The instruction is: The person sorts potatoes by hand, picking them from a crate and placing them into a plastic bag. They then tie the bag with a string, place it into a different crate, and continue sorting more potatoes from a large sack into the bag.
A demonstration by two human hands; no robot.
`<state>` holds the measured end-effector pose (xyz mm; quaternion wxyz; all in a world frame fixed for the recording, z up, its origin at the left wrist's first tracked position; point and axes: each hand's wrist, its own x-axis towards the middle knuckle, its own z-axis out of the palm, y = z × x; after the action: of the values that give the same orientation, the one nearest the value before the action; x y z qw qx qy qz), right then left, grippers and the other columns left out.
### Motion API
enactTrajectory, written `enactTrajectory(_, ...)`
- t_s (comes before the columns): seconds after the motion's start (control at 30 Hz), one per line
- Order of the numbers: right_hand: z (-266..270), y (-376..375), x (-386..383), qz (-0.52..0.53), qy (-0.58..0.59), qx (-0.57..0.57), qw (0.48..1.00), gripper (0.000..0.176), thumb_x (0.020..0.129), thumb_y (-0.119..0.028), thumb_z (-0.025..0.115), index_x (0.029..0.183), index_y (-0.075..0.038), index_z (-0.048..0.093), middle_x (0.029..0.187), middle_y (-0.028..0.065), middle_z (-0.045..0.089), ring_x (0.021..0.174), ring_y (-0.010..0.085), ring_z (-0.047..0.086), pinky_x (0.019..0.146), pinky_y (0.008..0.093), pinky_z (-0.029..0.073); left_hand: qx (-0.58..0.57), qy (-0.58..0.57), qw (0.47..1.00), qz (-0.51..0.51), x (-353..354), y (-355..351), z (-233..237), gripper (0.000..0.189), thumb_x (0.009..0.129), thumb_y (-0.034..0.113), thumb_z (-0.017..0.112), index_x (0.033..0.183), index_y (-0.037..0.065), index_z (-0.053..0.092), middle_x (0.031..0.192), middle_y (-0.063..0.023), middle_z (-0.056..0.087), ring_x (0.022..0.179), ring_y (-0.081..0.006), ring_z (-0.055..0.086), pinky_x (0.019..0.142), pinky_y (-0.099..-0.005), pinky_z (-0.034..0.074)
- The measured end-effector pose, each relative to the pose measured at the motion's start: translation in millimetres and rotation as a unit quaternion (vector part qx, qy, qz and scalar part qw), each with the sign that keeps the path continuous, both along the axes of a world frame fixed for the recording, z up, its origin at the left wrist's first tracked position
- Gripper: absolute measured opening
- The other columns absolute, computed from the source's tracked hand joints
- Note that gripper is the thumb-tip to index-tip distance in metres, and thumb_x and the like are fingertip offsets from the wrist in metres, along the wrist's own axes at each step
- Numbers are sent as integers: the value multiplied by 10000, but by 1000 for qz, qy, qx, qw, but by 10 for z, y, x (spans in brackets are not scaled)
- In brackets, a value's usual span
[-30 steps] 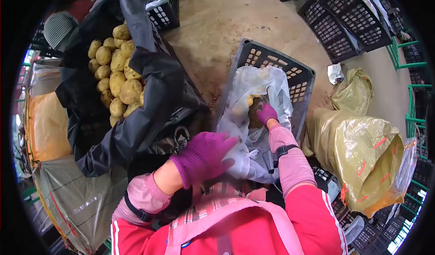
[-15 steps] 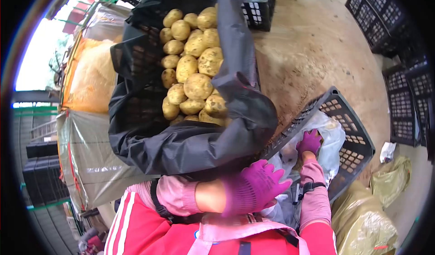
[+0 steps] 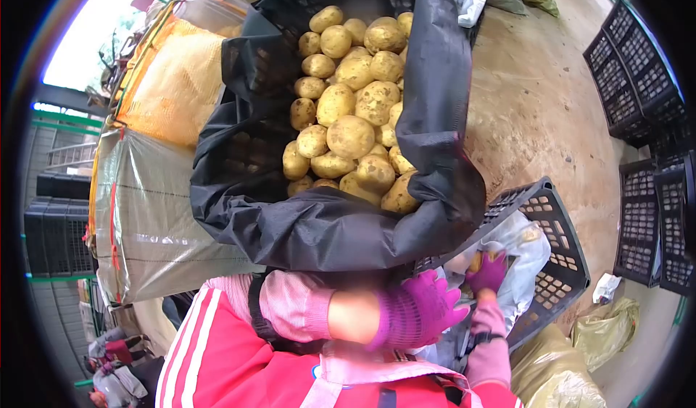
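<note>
Many potatoes (image 3: 351, 136) lie in a crate lined with black cloth (image 3: 304, 227) in front of me. My left hand (image 3: 420, 310), in a purple glove, is just below the cloth's near edge, fingers apart and holding nothing visible. Down in a tilted black crate (image 3: 562, 256) lined with a pale plastic bag (image 3: 528, 252), my right hand (image 3: 486, 272) has its gloved fingers round a potato (image 3: 475, 262), which shows only in part. Another potato (image 3: 531, 232) rests against the bag near that crate's upper side.
Stacked black crates (image 3: 625, 71) and more upright crates (image 3: 638, 219) stand at the right. An orange mesh sack (image 3: 174, 82) and plastic-wrapped goods (image 3: 163, 219) are at the left. Olive sacks (image 3: 554, 372) lie at lower right. People (image 3: 116, 357) appear at lower left.
The view has shifted, so the potato crate sits further right. My right hand has drawn back toward me inside the tilted crate, and a potato now shows at its fingers.
</note>
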<state>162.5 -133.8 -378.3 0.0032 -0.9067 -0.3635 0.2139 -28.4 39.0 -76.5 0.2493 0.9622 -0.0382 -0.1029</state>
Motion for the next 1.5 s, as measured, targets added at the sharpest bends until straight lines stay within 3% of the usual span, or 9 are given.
enactTrajectory(0.3, -159, -1, -252, -100, -21, -99, 990, 778, 609, -464, 794, 1315, -222, 574, 1547, 292, 231, 1379, 489, 307, 1090, 536, 352, -147, -58, 987, -7, 149, 58, 301, 467, 801, 306, 651, 1203, 85, 565, 1156, -132, 582, 1028, -285, 537, 881, -421, 429)
enactTrajectory(0.5, -95, -141, 378, -138, 230, -2, 963, 682, 733, -465, 714, 1316, -141, 566, 1371, 211, 469, 1236, 366, 493, 1006, 431, 442, -121, 51, 990, -49, 48, 124, 444, 544, 883, 287, 579, 1347, 22, 476, 1285, -210, 528, 1095, -332, 511, 977, -487, 362)
enactTrajectory(0.77, -26, -454, 247, -365, 489, 286, 739, 600, 850, -448, 628, 1315, -75, 557, 1222, 141, 615, 1111, 279, 610, 940, 360, 497, -99, -66, 993, -12, -95, 157, 329, 447, 864, 332, 592, 1196, 36, 548, 990, -134, 569, 874, -319, 570, 773, -425, 427)
enactTrajectory(0.9, 715, -442, 138, -367, 575, 325, 655, 501, 982, -389, 479, 1330, -32, 537, 1170, 78, 661, 1054, 206, 653, 863, 328, 541, -134, -85, 987, -20, -98, 228, 327, 481, 821, 293, 672, 1215, 50, 542, 1040, -170, 597, 910, -359, 602, 812, -467, 472)
enactTrajectory(0.93, 986, -429, 186, -324, 550, 313, 703, 513, 964, -401, 526, 1340, -52, 532, 1212, 94, 649, 1063, 202, 654, 830, 316, 549, -146, -73, 986, -31, -94, 278, 385, 502, 813, 296, 682, 1232, 53, 549, 1051, -173, 612, 928, -375, 611, 810, -457, 489)
enactTrajectory(1.17, 2694, -407, 22, -260, 592, 458, 610, 698, 902, -508, 599, 1422, -72, 436, 1338, 144, 573, 1173, 310, 610, 915, 473, 546, -118, -131, 982, 66, -101, 230, 260, 635, 883, 347, 673, 1354, -29, 472, 1231, -276, 584, 1139, -382, 587, 968, -413, 476)
enactTrajectory(1.27, 3178, -387, -328, -205, 605, 551, 536, 720, 909, -489, 591, 1437, -36, 406, 1393, 168, 525, 1252, 357, 549, 960, 536, 517, -203, -35, 968, 145, 22, 129, 410, 708, 930, 402, 636, 1432, -24, 376, 1331, -230, 542, 1198, -328, 573, 996, -385, 467)
enactTrajectory(1.37, 3408, -256, -622, -162, 605, 600, 498, 713, 914, -468, 593, 1431, -14, 407, 1385, 166, 530, 1223, 335, 572, 977, 504, 507, -559, 101, 791, 229, 127, -3, 523, 732, 965, 442, 582, 1496, 40, 280, 1388, -133, 494, 1218, -267, 556, 987, -388, 480)
enactTrajectory(1.5, 3378, -222, -697, -189, 568, 583, 549, 771, 912, -474, 590, 1469, -6, 334, 1466, 170, 443, 1330, 376, 460, 1067, 576, 408, -570, -32, 803, 170, 265, 20, -114, 628, 983, 483, 523, 1481, 177, 296, 1387, -65, 471, 1212, -215, 547, 912, -412, 538)
